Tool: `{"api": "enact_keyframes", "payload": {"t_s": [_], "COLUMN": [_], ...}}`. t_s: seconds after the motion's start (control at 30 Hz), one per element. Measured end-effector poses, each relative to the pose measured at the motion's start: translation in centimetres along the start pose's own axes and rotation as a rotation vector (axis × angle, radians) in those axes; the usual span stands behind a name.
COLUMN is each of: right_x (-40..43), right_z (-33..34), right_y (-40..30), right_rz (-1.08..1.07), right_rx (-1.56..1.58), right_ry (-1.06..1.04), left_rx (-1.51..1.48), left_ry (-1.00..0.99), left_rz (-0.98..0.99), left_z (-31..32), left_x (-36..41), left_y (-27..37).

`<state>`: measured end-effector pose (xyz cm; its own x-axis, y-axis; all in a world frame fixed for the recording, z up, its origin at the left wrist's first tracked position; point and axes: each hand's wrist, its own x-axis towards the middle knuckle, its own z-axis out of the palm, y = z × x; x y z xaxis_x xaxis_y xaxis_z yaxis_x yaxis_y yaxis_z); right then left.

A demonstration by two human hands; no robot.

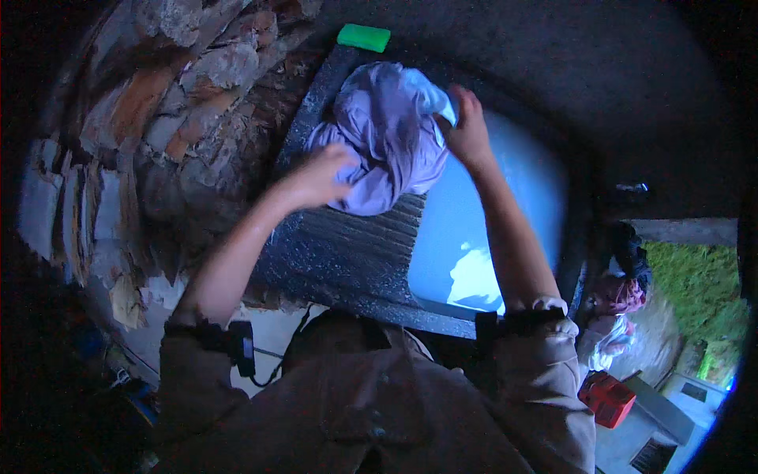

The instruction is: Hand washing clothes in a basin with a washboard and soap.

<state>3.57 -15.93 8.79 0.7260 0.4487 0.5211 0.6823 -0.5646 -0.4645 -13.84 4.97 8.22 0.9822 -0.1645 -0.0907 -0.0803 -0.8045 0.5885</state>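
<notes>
A bunched wet-looking lavender cloth (pixel 385 142) lies on the ribbed washboard part of a dark stone laundry sink (pixel 331 255). My left hand (pixel 325 178) is at the cloth's lower left edge, blurred, its fingers partly spread; whether it grips the fabric is unclear. At the upper right edge of the cloth, my right hand (pixel 465 127) pinches a pale blue part of the fabric between thumb and fingers. Below and to the right of that hand, the basin (pixel 450 237) holds cloudy bluish water with a bright reflection.
A green bar (pixel 363 38), perhaps soap, rests on the sink's far corner. Stacked split wood (pixel 154 118) stands along the left. At the right are a pink cloth heap (pixel 619 294), a white cloth (pixel 607 343) and a red container (pixel 607 400), with grass beyond.
</notes>
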Motion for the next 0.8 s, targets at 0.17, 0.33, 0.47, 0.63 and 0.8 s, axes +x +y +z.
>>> {"api": "enact_keyframes", "payload": {"t_s": [0.17, 0.33, 0.47, 0.63, 0.8], "right_x": [-9.1, -7.8, 0.5, 10.9, 15.7], "right_z": [1.5, 3.8, -2.4, -11.5, -10.8], "right_y": [-7.2, -5.4, -5.0, -8.7, -9.0], "right_rz": [-0.145, 0.075, 0.019, 0.048, 0.016], "right_rx": [0.040, -0.139, 0.095, 0.551, 0.633], "right_ry": [-0.518, -0.511, -0.238, -0.197, -0.005], "left_rx": [0.499, 0.178, -0.449, -0.787, -1.126], "left_ry": [0.036, 0.295, 0.356, 0.477, 0.538], "left_rz": [-0.052, -0.119, 0.050, 0.243, 0.185], "left_z": [2.5, -1.3, -7.0, -14.0, -17.2], "left_x": [-3.7, 0.9, 3.3, 4.3, 6.6], "left_y": [-2.2, -1.3, 1.8, 8.4, 9.3]}}
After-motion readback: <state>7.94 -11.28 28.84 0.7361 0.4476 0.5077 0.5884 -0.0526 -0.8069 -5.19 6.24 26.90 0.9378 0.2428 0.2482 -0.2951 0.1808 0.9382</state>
